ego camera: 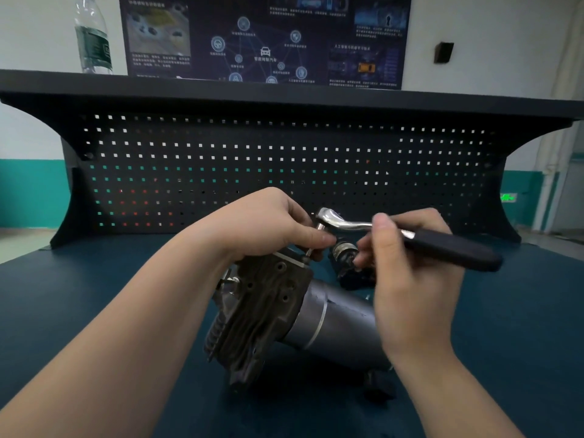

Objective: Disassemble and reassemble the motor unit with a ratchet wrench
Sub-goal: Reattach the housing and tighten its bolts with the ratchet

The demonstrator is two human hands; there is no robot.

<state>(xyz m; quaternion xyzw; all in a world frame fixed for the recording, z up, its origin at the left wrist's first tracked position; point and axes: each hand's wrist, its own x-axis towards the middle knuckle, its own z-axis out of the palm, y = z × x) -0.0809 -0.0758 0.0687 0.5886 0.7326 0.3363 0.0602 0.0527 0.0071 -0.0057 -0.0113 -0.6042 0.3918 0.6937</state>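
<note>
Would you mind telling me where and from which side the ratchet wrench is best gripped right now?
Probably by the black handle, coming from the right: it juts out rightwards, free of the motor unit, giving leverage. The right hand pinches only the chrome shank, while the left hand steadies the socket end.

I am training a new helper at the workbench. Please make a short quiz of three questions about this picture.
1. True or false: the right hand holds the ratchet wrench by its handle.
2. What does the left hand pinch? A. the water bottle B. the socket extension under the wrench head C. nothing
3. Fill in: the motor unit lies on its side on the blue ____.

Key: 1 true. 2 B; it reaches down to the top corner of the finned housing. 3 mat.
</note>
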